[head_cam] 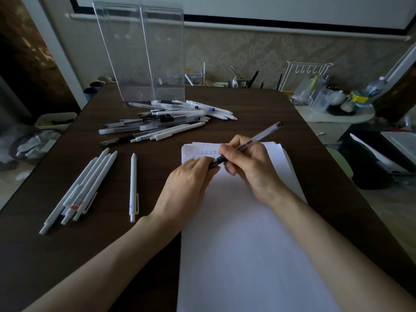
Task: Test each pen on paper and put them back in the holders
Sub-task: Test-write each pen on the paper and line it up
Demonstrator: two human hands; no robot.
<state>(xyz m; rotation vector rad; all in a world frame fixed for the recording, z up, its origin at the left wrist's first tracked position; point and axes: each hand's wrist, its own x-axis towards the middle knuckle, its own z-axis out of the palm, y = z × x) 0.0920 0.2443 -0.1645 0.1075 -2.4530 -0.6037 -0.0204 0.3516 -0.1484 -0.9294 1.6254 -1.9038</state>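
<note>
My right hand (249,163) grips a clear-barrelled pen (258,138) that slants up to the right over the white paper (243,244). My left hand (191,179) pinches the pen's dark lower end, maybe its cap, just above the sheet. Two rows of handwritten marks (202,153) sit at the paper's top left. A heap of several pens (166,122) lies behind the paper. Several white pens (78,192) lie side by side at the left, with one white pen (133,188) apart from them. Two tall clear holders (141,52) stand at the table's far side.
The dark wooden table (258,104) ends close on the right, where a low white table (337,113) carries a wire rack, bottles and cups. A white bin (56,121) and a bowl of scraps sit on the floor at the left.
</note>
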